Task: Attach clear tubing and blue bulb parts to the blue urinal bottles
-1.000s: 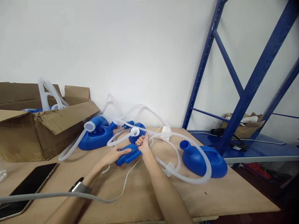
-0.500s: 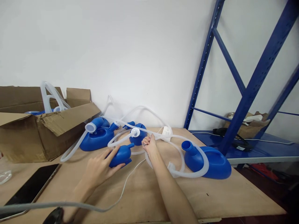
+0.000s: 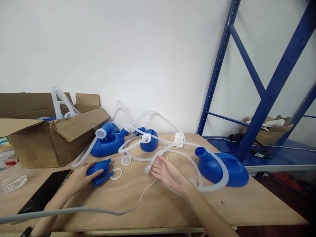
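My left hand [image 3: 80, 179] has its thumb and fingers around a blue rounded piece with a short spout [image 3: 101, 167], low over the table. A blue strap-like part sticks out below it, touching or close to a white ring [image 3: 119, 174]. My right hand [image 3: 169, 174] is palm up with fingers stretched out, against the end of a clear hose [image 3: 148, 169]. Right of it lies a blue jug with an open neck [image 3: 229, 169], a hose curving across it. Behind stand another blue jug [image 3: 107, 144] and a blue round vessel with a white cap [image 3: 149, 143].
An open cardboard box [image 3: 37, 144] with hoses and blue parts stands at the left. In front lie a phone [image 3: 44, 189] and a clear plastic container [image 3: 11, 171]. A grey cable [image 3: 98, 210] crosses the foreground. Blue shelving [image 3: 261, 98] rises on the right.
My left hand has carried the blue piece leftward, and white rings now show on the table. My right hand has come nearer, its closed fingers now opened beside the hose end.
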A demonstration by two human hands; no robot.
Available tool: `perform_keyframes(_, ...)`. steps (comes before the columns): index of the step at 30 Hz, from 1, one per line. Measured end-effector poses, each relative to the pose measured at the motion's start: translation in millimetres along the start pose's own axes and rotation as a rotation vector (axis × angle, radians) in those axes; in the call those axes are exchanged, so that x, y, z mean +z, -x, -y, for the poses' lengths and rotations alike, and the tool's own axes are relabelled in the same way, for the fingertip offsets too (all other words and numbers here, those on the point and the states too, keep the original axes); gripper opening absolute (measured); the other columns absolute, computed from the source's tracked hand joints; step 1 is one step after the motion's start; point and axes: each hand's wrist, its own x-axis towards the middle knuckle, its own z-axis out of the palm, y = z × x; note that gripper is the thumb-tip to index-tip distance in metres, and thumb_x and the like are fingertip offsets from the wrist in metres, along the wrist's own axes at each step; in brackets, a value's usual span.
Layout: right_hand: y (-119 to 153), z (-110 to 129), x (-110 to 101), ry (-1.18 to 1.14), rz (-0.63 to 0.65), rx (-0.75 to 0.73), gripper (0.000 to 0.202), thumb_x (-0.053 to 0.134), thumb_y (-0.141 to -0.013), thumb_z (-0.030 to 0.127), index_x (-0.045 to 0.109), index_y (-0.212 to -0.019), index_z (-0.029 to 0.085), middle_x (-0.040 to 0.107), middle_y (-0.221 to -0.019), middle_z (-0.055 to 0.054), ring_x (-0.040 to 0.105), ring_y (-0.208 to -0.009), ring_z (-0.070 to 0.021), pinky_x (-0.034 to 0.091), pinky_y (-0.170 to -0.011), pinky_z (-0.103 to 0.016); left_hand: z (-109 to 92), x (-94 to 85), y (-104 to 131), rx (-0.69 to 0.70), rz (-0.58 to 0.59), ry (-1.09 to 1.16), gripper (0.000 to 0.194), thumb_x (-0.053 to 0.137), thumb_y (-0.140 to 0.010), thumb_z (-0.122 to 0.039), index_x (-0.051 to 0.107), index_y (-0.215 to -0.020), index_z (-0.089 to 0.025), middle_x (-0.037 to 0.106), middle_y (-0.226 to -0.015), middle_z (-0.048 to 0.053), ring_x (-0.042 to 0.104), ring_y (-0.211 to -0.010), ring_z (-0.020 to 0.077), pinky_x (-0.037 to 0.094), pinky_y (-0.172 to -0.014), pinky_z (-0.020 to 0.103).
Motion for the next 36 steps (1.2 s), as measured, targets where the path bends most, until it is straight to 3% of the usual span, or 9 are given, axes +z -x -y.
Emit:
perform_keyframes(4,102.5,28.5,-38.5,0.906,0.048,-0.268,0.059,0.067,-0.091,0.051,0.053,-0.148,0.043,0.044,-0.162,-0.003,0.037,-0.152,-0.0306,0.028,-0.124,-0.054,0.4,12.6,1.4,0.001,-0.027,-0.079,0.063,0.046,-0.087,-0.064,0.069,-0.123,-0.018,0.07,-0.129,0.016,0.066,-0.115,0.0357,0.053,-0.097,0.045)
perform_keyframes(6,132.6,38.5,-68.3,1.333,-0.105,-0.491,0.058,0.07,-0.087,0.053,0.059,-0.144,0.043,0.037,-0.165,-0.001,0.021,-0.157,-0.0361,0.017,-0.126,-0.059,-7.1,15.5,2.0,0.025,-0.102,-0.171,0.057,0.042,-0.091,-0.056,0.068,-0.126,-0.018,0.066,-0.135,0.017,0.062,-0.122,0.0375,0.05,-0.099,0.049)
perform_keyframes(8,144.5,40.6,-104.2,1.607,-0.408,-0.671,0.06,0.073,-0.081,0.059,0.066,-0.138,0.04,0.034,-0.166,-0.002,0.013,-0.157,-0.0434,0.008,-0.124,-0.068,-18.9,17.1,1.6,0.063,-0.161,-0.261,0.05,0.038,-0.094,-0.044,0.068,-0.125,-0.018,0.065,-0.136,0.018,0.058,-0.126,0.0393,0.049,-0.099,0.054)
perform_keyframes(11,142.3,29.7,-156.1,1.755,-0.758,-0.587,0.083,0.077,-0.071,0.068,0.062,-0.143,0.03,0.02,-0.171,-0.012,0.007,-0.155,-0.0524,0.013,-0.118,-0.077,-42.0,22.2,-0.1,0.125,-0.118,-0.295,0.046,0.035,-0.095,-0.035,0.071,-0.118,-0.019,0.069,-0.128,0.016,0.064,-0.115,0.0369,0.051,-0.094,0.052)
perform_keyframes(14,133.0,12.6,-185.7,1.648,-0.67,-0.383,0.082,0.07,-0.076,0.072,0.06,-0.145,0.029,0.009,-0.173,-0.012,0.022,-0.154,-0.0482,0.037,-0.116,-0.063,-64.4,34.2,-1.1,0.22,0.004,-0.284,0.045,0.038,-0.096,-0.036,0.071,-0.12,-0.017,0.07,-0.127,0.016,0.066,-0.111,0.0341,0.052,-0.093,0.048)
perform_keyframes(17,121.6,2.3,-190.4,1.517,-0.637,-0.432,0.065,0.068,-0.081,0.068,0.068,-0.132,0.027,0.005,-0.174,-0.009,0.027,-0.154,-0.042,0.045,-0.114,-0.05,-78.3,49.0,-1.4,0.297,0.019,-0.346,0.047,0.045,-0.093,-0.03,0.065,-0.134,-0.016,0.064,-0.138,0.018,0.058,-0.126,0.0368,0.046,-0.102,0.051)
perform_keyframes(23,97.3,23.9,-175.0,1.508,-0.641,-0.899,0.039,0.073,-0.083,0.06,0.071,-0.087,0.021,0.017,-0.172,-0.011,0.037,-0.149,-0.0432,0.05,-0.107,-0.05,-89.6,69.8,-7.8,0.319,0.085,-0.445,0.054,0.054,-0.092,-0.027,0.057,-0.144,-0.013,0.052,-0.151,0.023,0.055,-0.131,0.0383,0.04,-0.11,0.05)
perform_keyframes(29,76.5,55.0,-139.9,1.564,-0.477,-1.26,0.033,0.079,-0.083,0.051,0.068,-0.089,0.021,0.02,-0.171,-0.014,0.034,-0.151,-0.042,0.049,-0.111,-0.05,-106.6,88.2,-25.9,0.319,0.16,-0.402,0.062,0.052,-0.091,-0.019,0.047,-0.151,-0.008,0.045,-0.156,0.026,0.048,-0.14,0.0408,0.04,-0.111,0.052)
perform_keyframes(36,64.0,20.8,-137.9,1.799,-0.242,-0.826,0.048,0.066,-0.09,0.06,0.069,-0.117,0.021,0.046,-0.159,-0.017,0.044,-0.146,-0.037,0.047,-0.113,-0.053,-108.5,101.0,-34.0,0.371,0.188,-0.222,0.034,0.042,-0.101,-0.035,0.067,-0.114,-0.016,0.062,-0.135,0.019,0.053,-0.129,0.0382,0.044,-0.105,0.054)
